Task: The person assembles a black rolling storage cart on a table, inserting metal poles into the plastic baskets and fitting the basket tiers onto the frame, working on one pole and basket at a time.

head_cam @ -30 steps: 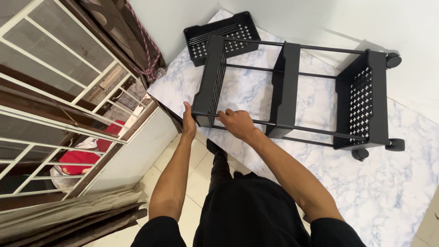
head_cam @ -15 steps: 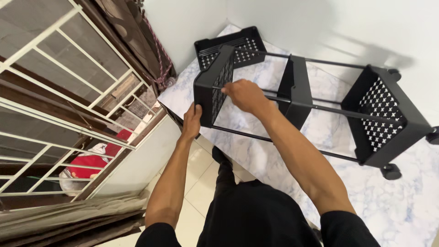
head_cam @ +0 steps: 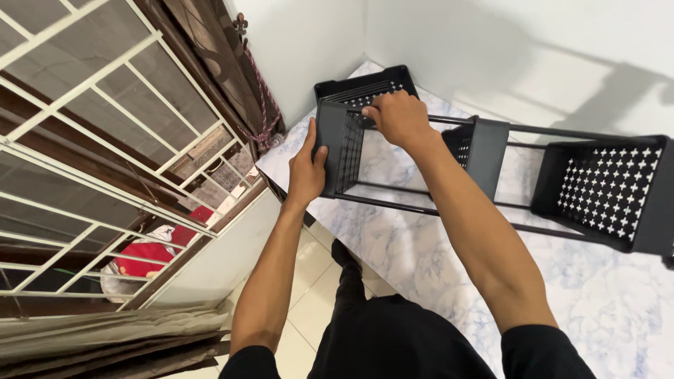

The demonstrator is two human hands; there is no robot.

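Observation:
A black metal trolley rack [head_cam: 491, 151] lies on its side on a marbled white countertop [head_cam: 421, 260]. It has three perforated basket shelves joined by thin rods. My left hand [head_cam: 307, 168] grips the outer side of the top basket [head_cam: 340, 151] at the rack's near end. My right hand [head_cam: 398, 118] holds the upper rim of that same basket. A separate black perforated tray [head_cam: 365, 84] sits behind the basket in the corner.
White walls [head_cam: 491, 49] meet behind the countertop. A white metal window grille [head_cam: 91, 147] and a dark wooden frame stand at left, with a red thing [head_cam: 144, 256] beyond. Pale floor tiles [head_cam: 309, 295] show below the counter edge. My dark trousers fill the bottom.
The rack has been lifted and tilted, its near end raised. My right hand moved from the lower rod up to the top basket's rim. My left hand stayed on the basket's side.

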